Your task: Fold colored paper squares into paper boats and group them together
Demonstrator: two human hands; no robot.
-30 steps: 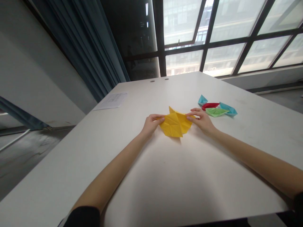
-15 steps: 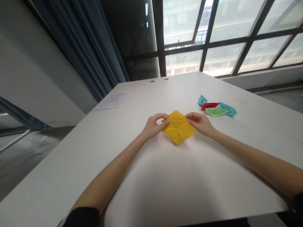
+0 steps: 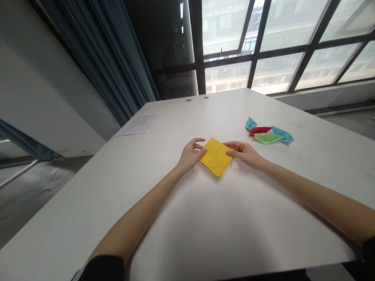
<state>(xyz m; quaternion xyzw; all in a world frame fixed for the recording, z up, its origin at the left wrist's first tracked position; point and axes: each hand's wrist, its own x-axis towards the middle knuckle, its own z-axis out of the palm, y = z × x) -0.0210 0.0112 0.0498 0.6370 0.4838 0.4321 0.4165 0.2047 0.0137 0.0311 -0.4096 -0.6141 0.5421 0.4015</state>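
Observation:
A folded yellow paper [image 3: 216, 157], diamond-shaped with faint creases, is held up a little above the white table [image 3: 187, 218]. My left hand [image 3: 191, 153] pinches its left corner, thumb on top and the index finger raised off the paper. At the opposite corner my right hand [image 3: 242, 152] grips it, with the thumb on the upper face and the other fingers behind.
Right of my hands lie folded paper pieces: a small blue one [image 3: 250, 124], a red one [image 3: 259, 131], a green one [image 3: 267, 138] and a larger blue one [image 3: 283, 134]. A printed sheet [image 3: 138, 125] lies at the table's left edge.
The yellow paper now looks smaller and squarer, its right corner drawn in to the left. My right thumb has come onto its upper face, and my left index finger has lifted.

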